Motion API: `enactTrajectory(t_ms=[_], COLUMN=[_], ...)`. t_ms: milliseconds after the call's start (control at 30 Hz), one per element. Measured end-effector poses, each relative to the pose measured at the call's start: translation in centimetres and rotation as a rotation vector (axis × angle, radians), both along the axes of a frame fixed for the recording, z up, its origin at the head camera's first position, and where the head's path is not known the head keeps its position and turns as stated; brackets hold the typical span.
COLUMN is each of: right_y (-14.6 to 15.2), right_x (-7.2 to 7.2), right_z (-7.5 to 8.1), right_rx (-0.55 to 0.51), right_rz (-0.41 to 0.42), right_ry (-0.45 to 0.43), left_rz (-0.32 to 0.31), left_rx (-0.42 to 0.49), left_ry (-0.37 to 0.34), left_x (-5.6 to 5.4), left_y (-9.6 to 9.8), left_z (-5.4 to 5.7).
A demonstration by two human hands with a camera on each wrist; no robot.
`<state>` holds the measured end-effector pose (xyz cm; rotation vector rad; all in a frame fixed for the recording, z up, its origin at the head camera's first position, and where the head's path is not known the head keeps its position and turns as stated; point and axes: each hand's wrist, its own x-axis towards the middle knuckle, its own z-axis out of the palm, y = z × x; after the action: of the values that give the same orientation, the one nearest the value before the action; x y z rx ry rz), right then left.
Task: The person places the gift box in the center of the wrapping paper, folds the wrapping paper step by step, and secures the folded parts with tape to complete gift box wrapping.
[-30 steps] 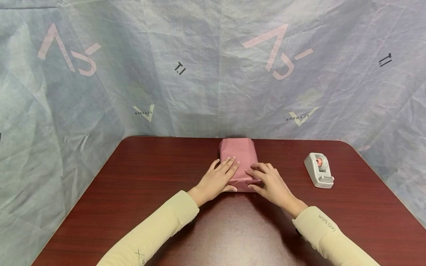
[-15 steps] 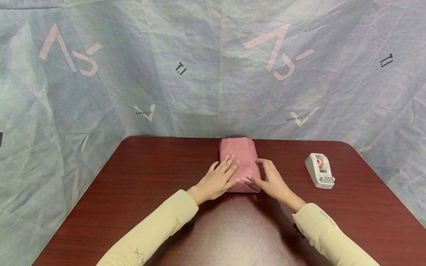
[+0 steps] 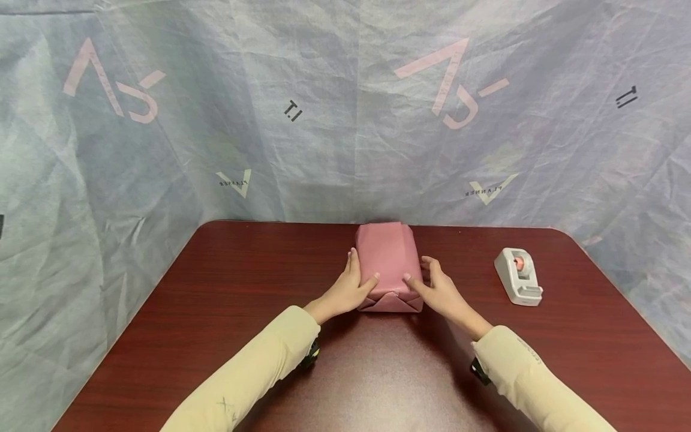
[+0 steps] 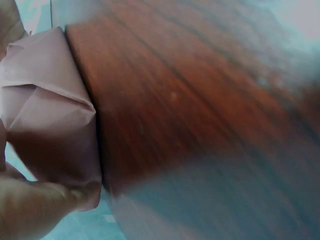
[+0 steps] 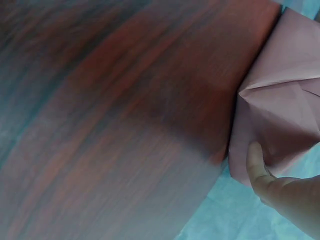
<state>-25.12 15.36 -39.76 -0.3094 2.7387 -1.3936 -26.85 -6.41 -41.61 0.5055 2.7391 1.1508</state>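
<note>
A box-shaped package wrapped in pink paper (image 3: pixel 385 252) lies near the table's far edge in the head view. Pointed folds show on its near end, also in both wrist views. My left hand (image 3: pixel 343 293) holds its left side, thumb on top and fingers along the side. On the opposite side my right hand (image 3: pixel 445 297) grips the package, thumb on the top near the front edge, fingers partly hidden beside it. In the left wrist view the left hand (image 4: pixel 37 207) touches a corner of the paper. One digit of the right hand (image 5: pixel 292 197) presses the paper in the right wrist view.
A white tape dispenser (image 3: pixel 518 279) with a small roll stands to the right on the dark red wooden table (image 3: pixel 259 270). A grey-blue cloth backdrop (image 3: pixel 318 132) with printed letters hangs behind and at the sides.
My left hand has slid from the package's top to its left side. My right hand has shifted from the near right corner to the right side. The folded end is now uncovered.
</note>
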Motion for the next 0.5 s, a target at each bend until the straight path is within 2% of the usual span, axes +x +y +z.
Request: enactTrajectory(t_ms=[67, 233, 367, 500], right_y=[-0.1, -0.3, -0.4, -0.5], right_x=[-0.2, -0.9, -1.2, -1.4], right_z=[0.2, 0.4, 0.3, 0.0], right_rx=[0.009, 0.076, 0.129, 0.109], right_rz=[-0.018, -0.044, -0.045, -0.031], right_ry=[-0.035, -0.082, -0.072, -0.049], left_rz=[0.018, 0.052, 0.079, 0.077], left_rx=[0.027, 0.065, 0.116, 0.189], left_ry=[-0.049, -0.112, -0.193, -0.245], left_x=[-0.1, -0.2, -0.4, -0.5], left_y=[0.0, 0.1, 0.2, 0.1], left_z=[0.0, 0.0, 0.1, 0.3])
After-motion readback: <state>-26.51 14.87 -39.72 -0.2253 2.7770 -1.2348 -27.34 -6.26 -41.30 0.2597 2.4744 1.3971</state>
